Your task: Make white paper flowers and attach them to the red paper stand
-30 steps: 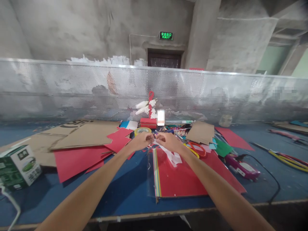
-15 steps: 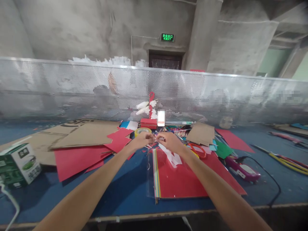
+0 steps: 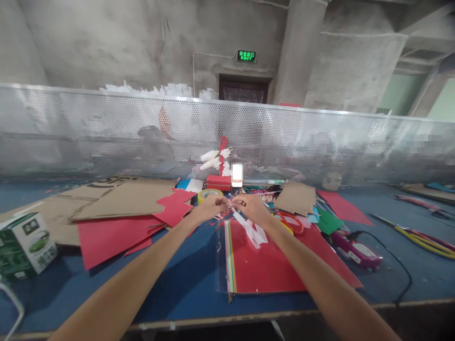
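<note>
Curled to a tight pinch, tips nearly meeting: fingers of left hand [image 3: 216,204] and right hand [image 3: 249,207], with a tiny white scrap of thin material [image 3: 230,204] between. Mostly hidden by the fingertips; cannot tell its outline, or whether joined to the flat white paper strips [image 3: 255,235] just nearer, on a stack of red sheets in clear plastic [image 3: 263,272]. Across that stack, blocking its right part, the right forearm [image 3: 314,274]. Partly behind the same arm, red-and-yellow-handled scissors [image 3: 301,227], blades hard to make out. Just beyond the left hand, a round yellow roll of tape [image 3: 201,195]; farther, a red box [image 3: 218,183] below white flowers [image 3: 210,164]. At the left edge, cut off, a green-and-white carton [image 3: 30,244].
</note>
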`<act>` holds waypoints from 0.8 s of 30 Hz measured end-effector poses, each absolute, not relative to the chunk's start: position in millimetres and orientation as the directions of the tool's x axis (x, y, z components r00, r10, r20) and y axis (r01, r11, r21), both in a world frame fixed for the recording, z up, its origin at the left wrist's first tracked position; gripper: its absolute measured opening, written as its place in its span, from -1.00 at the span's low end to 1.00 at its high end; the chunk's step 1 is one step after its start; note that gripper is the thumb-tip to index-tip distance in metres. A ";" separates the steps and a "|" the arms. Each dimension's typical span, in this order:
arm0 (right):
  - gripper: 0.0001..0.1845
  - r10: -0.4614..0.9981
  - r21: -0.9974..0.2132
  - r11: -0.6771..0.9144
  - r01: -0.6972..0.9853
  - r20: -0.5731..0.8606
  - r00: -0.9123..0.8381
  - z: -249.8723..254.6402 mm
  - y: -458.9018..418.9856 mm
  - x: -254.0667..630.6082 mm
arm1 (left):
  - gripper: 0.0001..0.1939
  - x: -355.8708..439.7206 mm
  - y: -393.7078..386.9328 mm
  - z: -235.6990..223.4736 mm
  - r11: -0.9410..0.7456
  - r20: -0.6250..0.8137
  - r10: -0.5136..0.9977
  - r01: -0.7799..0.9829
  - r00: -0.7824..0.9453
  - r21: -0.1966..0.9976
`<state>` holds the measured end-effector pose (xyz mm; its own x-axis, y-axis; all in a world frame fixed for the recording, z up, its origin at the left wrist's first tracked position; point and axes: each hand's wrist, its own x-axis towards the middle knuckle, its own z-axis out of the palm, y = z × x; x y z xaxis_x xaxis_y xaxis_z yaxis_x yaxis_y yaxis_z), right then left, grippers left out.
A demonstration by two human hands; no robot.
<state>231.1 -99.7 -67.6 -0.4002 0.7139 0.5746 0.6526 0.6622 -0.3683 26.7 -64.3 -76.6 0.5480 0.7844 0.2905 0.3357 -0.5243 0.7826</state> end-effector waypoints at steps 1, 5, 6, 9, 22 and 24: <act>-0.80 0.715 -0.370 0.661 0.653 0.574 -0.400 -67.6 -98.9 231.4 | -0.67 26.9 -64.5 -76.6 -0.525 0.290 0.786 0.343 0.546 0.779; -0.81 0.733 -0.431 0.656 0.620 0.560 -0.387 -68.9 -96.5 231.1 | -0.65 27.0 -64.4 -77.7 -0.547 0.309 0.788 0.376 0.532 0.748; -0.80 0.744 -0.455 0.647 0.612 0.553 -0.375 -69.6 -96.0 230.6 | -0.64 27.0 -64.4 -77.9 -0.548 0.313 0.790 0.378 0.527 0.746; -0.80 0.774 -0.520 0.613 0.596 0.545 -0.321 -72.0 -94.2 228.8 | -0.64 27.3 -65.1 -77.5 -0.542 0.322 0.796 0.369 0.512 0.755; -0.77 0.766 -0.422 0.597 0.682 0.554 -0.327 -66.7 -99.8 228.0 | -0.66 27.7 -61.3 -81.3 -0.556 0.344 0.789 0.354 0.509 0.752; -0.76 0.773 -0.445 0.597 0.667 0.542 -0.330 -66.5 -100.3 228.1 | -0.65 27.3 -61.0 -82.1 -0.559 0.343 0.786 0.355 0.514 0.749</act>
<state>228.1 -100.3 -66.5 -0.3300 0.7727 0.5422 0.6668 0.5974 -0.4455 27.3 -61.0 -82.1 0.5141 0.7862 0.3429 0.3554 -0.5591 0.7491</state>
